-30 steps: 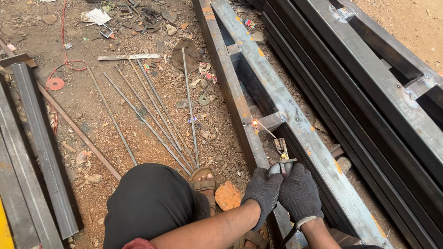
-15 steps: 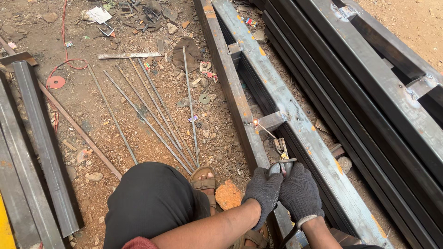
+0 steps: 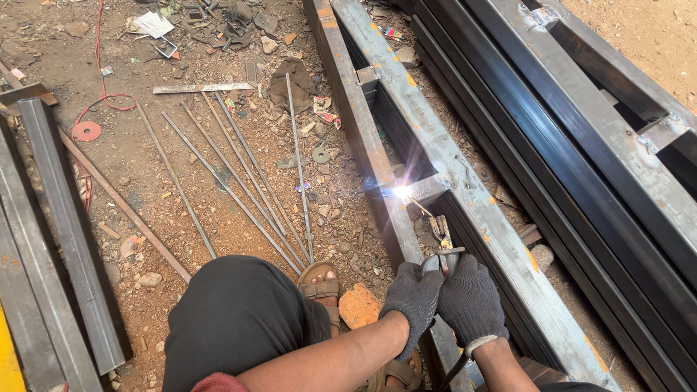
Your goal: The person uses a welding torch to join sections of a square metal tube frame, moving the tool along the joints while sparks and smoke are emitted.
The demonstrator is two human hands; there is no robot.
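Head view looks down on our two gloved hands, pressed together just beside the long steel frame (image 3: 465, 196) lying on the dirt. Our left hand (image 3: 411, 297) and right hand (image 3: 470, 301), both in dark knit gloves, are closed together around the electrode holder (image 3: 441, 247); two hands on one grip likely steady the thin welding rod (image 3: 420, 207) that slants from the holder up to the joint. At the rod's tip a bright white arc (image 3: 401, 192) burns where a short cross-piece (image 3: 428, 187) meets the frame's left rail (image 3: 363, 138), so the work sits just ahead of our hands, between the two rails. We crouch close, a knee in black trousers (image 3: 232, 319) drawn up and a sandalled foot (image 3: 323, 287) planted near the rail, which seems to keep our arms low and braced. Loose thin rods (image 3: 232, 163) lie fanned on the ground to the left, within reach, with a flat metal strip (image 3: 203, 88) past them and a thin red cable (image 3: 98, 80) beyond. More dark steel sections (image 3: 581, 145) are stacked to the right. As for packaging, only scraps show: a crumpled white paper (image 3: 154, 23) at the top left, a small red-and-white wrapper (image 3: 323, 109) beside the rail, and a red disc (image 3: 87, 131) on the dirt; their print is too small to make out.
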